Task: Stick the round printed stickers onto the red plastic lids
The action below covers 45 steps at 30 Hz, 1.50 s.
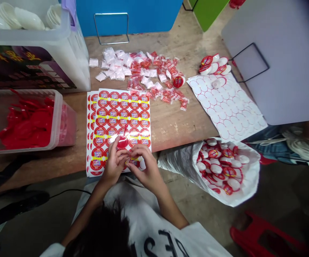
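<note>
My left hand point(115, 160) and my right hand point(145, 166) meet over the lower part of the sticker sheets point(118, 114). Both have their fingers pinched close together, and whatever small thing lies between the fingertips is too hidden to make out. A glossy red plastic spoon-like piece point(122, 142) lies on the top sheet, its thin stem pointing away from me. The left index finger reaches up beside its round end. Round red stickers with a yellow band cover the sheet, and a bare white spot shows near the right hand.
Small white and red packets point(143, 69) are heaped behind the sheets. Left are a tub of red pieces point(28, 125) and a box of white ones point(28, 18). Right lie a mostly peeled sheet point(229, 107) and stickered pieces point(214, 65); an open white sack point(234, 200) stands below.
</note>
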### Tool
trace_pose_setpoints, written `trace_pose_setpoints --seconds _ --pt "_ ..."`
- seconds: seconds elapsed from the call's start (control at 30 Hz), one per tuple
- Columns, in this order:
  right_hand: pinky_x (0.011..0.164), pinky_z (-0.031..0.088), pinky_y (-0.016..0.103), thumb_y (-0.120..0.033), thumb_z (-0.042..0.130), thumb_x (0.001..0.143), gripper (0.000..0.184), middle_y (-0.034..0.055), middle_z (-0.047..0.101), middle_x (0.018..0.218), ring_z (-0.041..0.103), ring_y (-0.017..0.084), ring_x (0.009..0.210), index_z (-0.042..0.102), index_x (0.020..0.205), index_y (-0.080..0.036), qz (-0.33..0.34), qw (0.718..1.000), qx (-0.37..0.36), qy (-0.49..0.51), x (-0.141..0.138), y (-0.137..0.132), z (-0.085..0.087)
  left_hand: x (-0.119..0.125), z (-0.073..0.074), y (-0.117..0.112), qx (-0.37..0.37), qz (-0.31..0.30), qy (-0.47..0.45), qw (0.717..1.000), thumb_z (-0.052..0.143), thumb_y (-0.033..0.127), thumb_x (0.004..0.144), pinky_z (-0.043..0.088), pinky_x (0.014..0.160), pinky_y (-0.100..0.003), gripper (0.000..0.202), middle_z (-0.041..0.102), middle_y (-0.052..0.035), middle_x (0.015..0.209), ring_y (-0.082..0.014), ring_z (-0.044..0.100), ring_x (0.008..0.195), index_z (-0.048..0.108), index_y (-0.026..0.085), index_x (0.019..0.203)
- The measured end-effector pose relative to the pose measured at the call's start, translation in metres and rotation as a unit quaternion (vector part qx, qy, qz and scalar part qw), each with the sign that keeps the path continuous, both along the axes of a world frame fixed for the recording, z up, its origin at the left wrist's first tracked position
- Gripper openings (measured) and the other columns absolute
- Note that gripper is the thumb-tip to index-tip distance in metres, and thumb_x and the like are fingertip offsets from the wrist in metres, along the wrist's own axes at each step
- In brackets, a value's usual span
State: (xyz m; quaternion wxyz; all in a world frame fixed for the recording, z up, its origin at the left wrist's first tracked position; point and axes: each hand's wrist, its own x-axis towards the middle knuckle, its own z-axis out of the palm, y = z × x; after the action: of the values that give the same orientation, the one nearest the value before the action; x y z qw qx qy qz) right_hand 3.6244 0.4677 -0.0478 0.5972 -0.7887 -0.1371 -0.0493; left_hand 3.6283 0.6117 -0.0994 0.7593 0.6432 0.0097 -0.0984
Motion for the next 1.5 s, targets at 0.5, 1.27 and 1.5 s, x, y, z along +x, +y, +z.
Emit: trace_pose_setpoints --seconds 0.5,1.27,1.5 --pt "0.067 0.057 0.029 -0.031 0.080 0.065 0.024 0.0003 0.070 0.075 0.067 0.016 0.071 0.065 0.080 -0.021 -0.172 0.939 0.251 0.160 0.004 -0.012 -0.010 0.002 0.005 -0.001 -0.034 0.114 0.023 0.993 0.067 0.034 0.080 0.059 0.076 -0.034 0.036 0.066 -0.0116 0.110 -0.0180 0.070 0.078 0.056 0.014 0.108" --pt "0.074 0.056 0.029 -0.022 0.070 0.073 0.019 0.0028 0.068 0.089 0.066 0.014 0.078 0.063 0.090 -0.021 -0.205 0.939 0.255 0.107 0.013 0.020 -0.007 0.001 0.038 -0.008 -0.039 0.019 0.123 0.991 0.075 0.024 0.067 0.054 0.055 -0.021 0.056 0.057 0.0047 0.080 -0.0098 0.062 0.057 0.037 0.022 0.109" --pt "0.056 0.050 0.025 -0.032 0.073 0.073 0.018 -0.0018 0.068 0.065 0.061 0.012 0.057 0.069 0.086 -0.020 -0.255 0.913 0.276 0.161 0.009 -0.002 -0.010 0.001 0.031 -0.002 0.107 0.131 0.060 0.984 0.069 0.032 0.074 0.058 0.074 -0.024 0.042 0.066 -0.0120 0.110 -0.0186 0.066 0.094 0.062 0.012 0.109"
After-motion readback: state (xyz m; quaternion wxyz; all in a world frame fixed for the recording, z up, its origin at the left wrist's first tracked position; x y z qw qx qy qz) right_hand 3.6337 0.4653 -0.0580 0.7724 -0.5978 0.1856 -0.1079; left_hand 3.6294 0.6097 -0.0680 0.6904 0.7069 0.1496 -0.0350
